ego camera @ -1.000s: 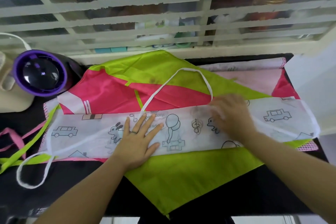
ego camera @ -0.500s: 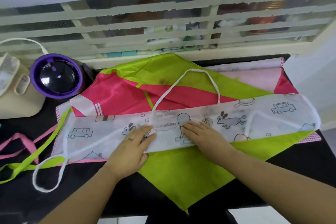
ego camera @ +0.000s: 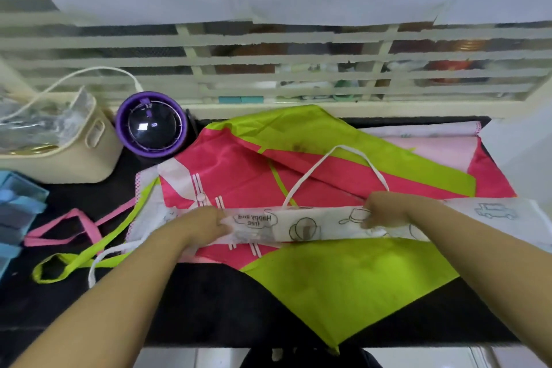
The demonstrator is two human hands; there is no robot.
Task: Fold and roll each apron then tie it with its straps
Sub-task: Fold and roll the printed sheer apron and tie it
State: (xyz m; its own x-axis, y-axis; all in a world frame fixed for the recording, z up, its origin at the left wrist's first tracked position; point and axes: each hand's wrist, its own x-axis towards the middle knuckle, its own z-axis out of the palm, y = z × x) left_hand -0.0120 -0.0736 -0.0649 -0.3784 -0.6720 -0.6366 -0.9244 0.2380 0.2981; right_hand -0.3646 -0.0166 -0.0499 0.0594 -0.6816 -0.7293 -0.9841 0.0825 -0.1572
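Found the white apron (ego camera: 313, 225) folded into a narrower band than half a second earlier, when it lay wider and flat. Found the hands changed as well: then flat and close together at the middle of the band, now well apart and gripping it.

Noted the left hand (ego camera: 197, 227) toward 9 o'clock, fingers curled round the band just beside the upside-down "Happy and free" print. Noted the right hand (ego camera: 385, 209) toward 3 o'clock, fingers curled over the far edge of the band. Recorded both forearms reaching in from 6 o'clock, spread in a V.

Located the band across the middle of the black counter (ego camera: 209, 308), running from 9 to 3 o'clock on top of a pink and green apron (ego camera: 343, 278). Traced a white neck loop (ego camera: 337, 152) arching from the band toward 12 o'clock over the pink cloth. Logged a pink strap (ego camera: 50, 225), a green strap (ego camera: 98, 243) and a white strap (ego camera: 90, 273) trailing off toward 8 o'clock. Logged a purple round appliance (ego camera: 150, 125) at 10 o'clock, just beside a cream basket (ego camera: 59, 152), and a blue box (ego camera: 18, 206) at 9 o'clock.
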